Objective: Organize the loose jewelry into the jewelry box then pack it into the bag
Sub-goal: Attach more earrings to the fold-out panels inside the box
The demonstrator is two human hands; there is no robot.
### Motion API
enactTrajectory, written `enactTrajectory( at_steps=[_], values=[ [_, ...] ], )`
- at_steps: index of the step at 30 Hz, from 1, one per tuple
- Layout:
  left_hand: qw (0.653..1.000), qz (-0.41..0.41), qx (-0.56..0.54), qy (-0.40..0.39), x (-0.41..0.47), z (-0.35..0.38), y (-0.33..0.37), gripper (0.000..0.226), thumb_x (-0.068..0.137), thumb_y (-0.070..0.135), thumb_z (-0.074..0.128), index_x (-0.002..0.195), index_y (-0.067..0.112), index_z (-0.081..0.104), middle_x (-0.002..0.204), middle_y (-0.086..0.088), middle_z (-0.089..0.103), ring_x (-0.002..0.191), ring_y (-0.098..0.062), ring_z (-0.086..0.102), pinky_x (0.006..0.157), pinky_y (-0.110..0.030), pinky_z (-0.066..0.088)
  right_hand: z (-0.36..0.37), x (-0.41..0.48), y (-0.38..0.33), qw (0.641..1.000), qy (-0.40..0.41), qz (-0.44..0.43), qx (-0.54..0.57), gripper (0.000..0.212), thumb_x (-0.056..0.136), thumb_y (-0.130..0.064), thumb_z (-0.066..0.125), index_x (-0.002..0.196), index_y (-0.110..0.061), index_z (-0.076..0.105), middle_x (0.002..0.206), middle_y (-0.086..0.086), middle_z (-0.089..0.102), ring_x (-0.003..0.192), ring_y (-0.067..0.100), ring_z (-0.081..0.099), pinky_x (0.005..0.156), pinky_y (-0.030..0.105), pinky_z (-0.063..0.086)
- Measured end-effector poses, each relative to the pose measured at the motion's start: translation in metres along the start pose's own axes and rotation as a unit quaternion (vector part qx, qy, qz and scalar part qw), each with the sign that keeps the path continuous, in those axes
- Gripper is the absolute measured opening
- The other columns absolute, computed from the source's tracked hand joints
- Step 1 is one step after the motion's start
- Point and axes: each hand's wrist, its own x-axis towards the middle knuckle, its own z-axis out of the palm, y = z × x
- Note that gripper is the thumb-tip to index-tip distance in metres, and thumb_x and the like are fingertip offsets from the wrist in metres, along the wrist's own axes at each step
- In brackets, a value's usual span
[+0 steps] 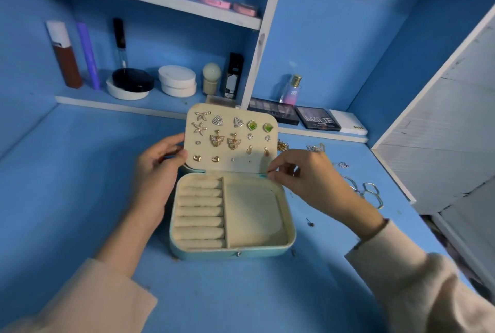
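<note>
A light-blue jewelry box [230, 252] stands open on the blue desk, cream-lined, with ring rolls on the left and a bare compartment on the right. Its raised lid panel [231, 165] carries several pairs of earrings. My left hand [158, 172] grips the panel's left edge. My right hand [302, 174] pinches something small at the panel's lower right corner; what it is I cannot tell. Loose chains [316, 147] and silver bracelets [371, 193] lie on the desk to the right. No bag is in view.
Cosmetics fill the shelf behind: a brown bottle [65, 56], round compacts [176, 80], a perfume bottle [292, 90] and eyeshadow palettes [317, 118]. A white cabinet side [442, 107] bounds the desk on the right. A small pin [310, 222] lies beside the box.
</note>
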Motion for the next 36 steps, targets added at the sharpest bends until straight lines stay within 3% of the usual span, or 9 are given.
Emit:
enactTrajectory(
  at_steps=[7, 14, 18, 20, 23, 25, 30, 36],
  values=[
    [1.000, 0.000, -0.003, -0.006, 0.000, -0.002, 0.000, 0.036, 0.087, -0.007, 0.055, 0.105, 0.022, 0.066, 0.091, 0.007, 0.068, 0.072, 0.009, 0.061, 0.066, -0.005, 0.045, 0.014, 0.016, -0.011, 1.000, 0.016, 0.024, 0.012, 0.003, 0.081, -0.008, 0.069, 0.082, -0.009, 0.072, 0.064, -0.019, 0.053, 0.065, -0.010, 0.052, 0.061, 0.004, 0.038],
    [1.000, -0.001, -0.006, -0.004, -0.001, -0.002, 0.002, 0.038, 0.087, -0.007, 0.056, 0.094, 0.029, 0.066, 0.090, 0.009, 0.068, 0.075, 0.009, 0.062, 0.067, -0.004, 0.045, 0.017, 0.020, -0.014, 0.999, 0.023, 0.040, 0.019, 0.003, 0.081, -0.010, 0.069, 0.081, -0.008, 0.072, 0.062, -0.016, 0.055, 0.061, -0.006, 0.052, 0.060, 0.005, 0.038],
    [1.000, -0.002, -0.004, -0.005, -0.001, -0.002, 0.002, 0.040, 0.086, -0.006, 0.056, 0.091, 0.032, 0.067, 0.090, 0.009, 0.069, 0.075, 0.008, 0.062, 0.066, -0.004, 0.045, 0.021, 0.024, -0.016, 0.999, 0.032, 0.036, 0.010, 0.005, 0.080, -0.010, 0.069, 0.082, -0.006, 0.072, 0.072, 0.002, 0.066, 0.061, 0.006, 0.053, 0.063, 0.013, 0.041],
    [1.000, -0.003, -0.002, -0.006, -0.002, -0.003, 0.003, 0.041, 0.086, -0.006, 0.056, 0.089, 0.034, 0.067, 0.089, 0.010, 0.069, 0.073, 0.010, 0.062, 0.064, -0.004, 0.044, 0.024, 0.026, -0.017, 0.998, 0.044, 0.038, 0.000, 0.005, 0.080, -0.011, 0.070, 0.083, -0.008, 0.071, 0.074, 0.001, 0.065, 0.068, 0.014, 0.056, 0.068, 0.021, 0.044],
    [1.000, -0.005, -0.001, -0.007, -0.002, -0.003, 0.003, 0.040, 0.087, -0.005, 0.056, 0.091, 0.033, 0.066, 0.090, 0.009, 0.068, 0.072, 0.010, 0.062, 0.065, -0.004, 0.045, 0.027, 0.027, -0.018, 0.997, 0.061, 0.035, -0.008, 0.003, 0.079, -0.011, 0.071, 0.081, -0.009, 0.070, 0.068, -0.010, 0.056, 0.068, 0.013, 0.053, 0.068, 0.024, 0.043],
    [1.000, -0.008, -0.005, -0.007, -0.002, -0.002, 0.003, 0.039, 0.087, -0.006, 0.055, 0.093, 0.031, 0.067, 0.090, 0.009, 0.068, 0.072, 0.010, 0.062, 0.067, -0.004, 0.046, 0.027, 0.028, -0.017, 0.998, 0.061, 0.033, -0.002, 0.002, 0.079, -0.009, 0.071, 0.080, -0.008, 0.071, 0.068, -0.015, 0.055, 0.068, 0.013, 0.054, 0.069, 0.022, 0.043],
    [1.000, -0.011, -0.012, -0.005, -0.002, -0.001, 0.004, 0.038, 0.087, -0.007, 0.055, 0.097, 0.028, 0.066, 0.089, 0.011, 0.068, 0.072, 0.011, 0.062, 0.066, -0.003, 0.045, 0.014, 0.026, -0.011, 0.998, 0.044, 0.032, 0.035, 0.009, 0.082, -0.007, 0.068, 0.086, -0.011, 0.075, 0.073, -0.001, 0.068, 0.058, 0.001, 0.052, 0.059, 0.007, 0.040],
    [1.000, -0.013, -0.012, -0.001, -0.002, 0.000, 0.005, 0.039, 0.087, -0.006, 0.055, 0.094, 0.031, 0.066, 0.086, 0.013, 0.068, 0.070, 0.011, 0.062, 0.064, -0.003, 0.045, -0.014, 0.021, 0.020, 0.993, 0.040, 0.105, 0.022, 0.010, 0.083, -0.014, 0.067, 0.083, -0.022, 0.072, 0.072, 0.000, 0.067, 0.059, 0.008, 0.052, 0.056, 0.009, 0.039]
  ],
)
